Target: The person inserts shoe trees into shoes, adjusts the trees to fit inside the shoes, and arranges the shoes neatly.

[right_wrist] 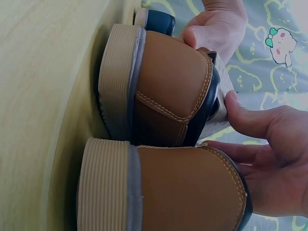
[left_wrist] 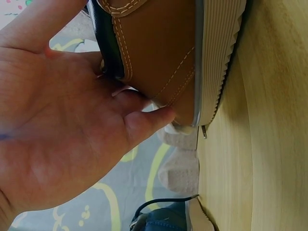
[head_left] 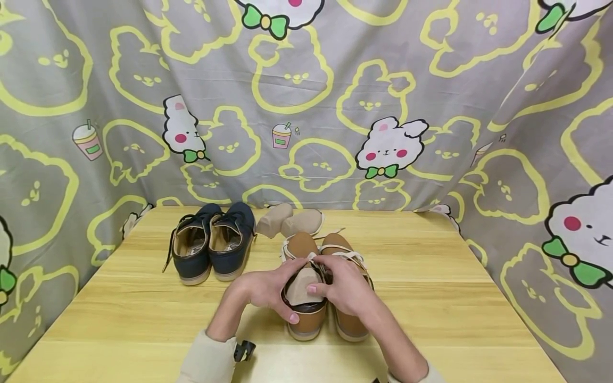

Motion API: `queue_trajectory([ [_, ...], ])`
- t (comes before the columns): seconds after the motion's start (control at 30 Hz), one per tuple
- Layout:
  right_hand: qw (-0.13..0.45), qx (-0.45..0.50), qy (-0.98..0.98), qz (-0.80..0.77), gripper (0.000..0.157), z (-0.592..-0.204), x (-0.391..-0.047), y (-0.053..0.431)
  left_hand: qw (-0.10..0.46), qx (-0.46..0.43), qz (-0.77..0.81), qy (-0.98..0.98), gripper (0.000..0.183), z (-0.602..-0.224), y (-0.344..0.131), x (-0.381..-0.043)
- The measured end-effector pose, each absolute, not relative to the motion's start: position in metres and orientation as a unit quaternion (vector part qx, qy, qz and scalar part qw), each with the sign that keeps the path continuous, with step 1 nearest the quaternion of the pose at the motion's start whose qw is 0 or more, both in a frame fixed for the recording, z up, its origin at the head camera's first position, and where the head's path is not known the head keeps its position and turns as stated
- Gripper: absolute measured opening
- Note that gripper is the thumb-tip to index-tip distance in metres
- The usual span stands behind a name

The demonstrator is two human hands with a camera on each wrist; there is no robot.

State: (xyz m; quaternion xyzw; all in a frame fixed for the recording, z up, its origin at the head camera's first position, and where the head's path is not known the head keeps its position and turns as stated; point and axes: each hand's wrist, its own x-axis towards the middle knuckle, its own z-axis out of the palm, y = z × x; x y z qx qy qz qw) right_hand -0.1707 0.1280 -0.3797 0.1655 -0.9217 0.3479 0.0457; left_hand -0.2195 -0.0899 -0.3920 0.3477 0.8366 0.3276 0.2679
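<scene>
A pair of brown lace-up shoes with white laces stands side by side, heels toward me. In the opening of the left brown shoe (head_left: pixel 306 322) sits a beige, toe-shaped shoe stuffer (head_left: pixel 303 284). My left hand (head_left: pixel 269 287) holds this shoe from the left, thumb at the heel collar and fingers along the side toward the laces. From the right, my right hand (head_left: pixel 347 284) reaches over the opening, its thumb (right_wrist: pixel 240 118) against the stuffer and its fingers by the tongue. Their tips are partly hidden. Beside it stands the right brown shoe (head_left: pixel 351 325).
Two more beige stuffers, one left (head_left: pixel 275 220) and one right (head_left: pixel 305 222), lie near the table's back edge. A pair of navy lace-up shoes (head_left: pixel 231 259) stands to the left on the wooden table (head_left: pixel 445 303). A patterned curtain (head_left: pixel 306 122) encloses the back and sides.
</scene>
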Motion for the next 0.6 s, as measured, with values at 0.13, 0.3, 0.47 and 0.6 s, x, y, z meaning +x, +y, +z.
queue_trajectory([
  [0.13,0.045,0.163,-0.922,0.349,0.057,-0.3803,-0.1715,0.1270,0.268,0.348,0.329,0.836,0.119,-0.3908,-0.0897,-0.2187],
  [0.3,0.047,0.158,-0.925,0.341,0.057,-0.3806,-0.1705,0.1253,0.268,0.347,0.328,0.837,0.119,-0.3902,-0.0897,-0.2178],
  [0.47,0.054,0.155,-0.927,0.338,0.054,-0.3825,-0.1704,0.1253,0.265,0.354,0.333,0.833,0.119,-0.3907,-0.0901,-0.2185],
  [0.6,0.054,0.154,-0.926,0.340,0.054,-0.3832,-0.1705,0.1252,0.262,0.365,0.335,0.828,0.119,-0.3906,-0.0905,-0.2187],
])
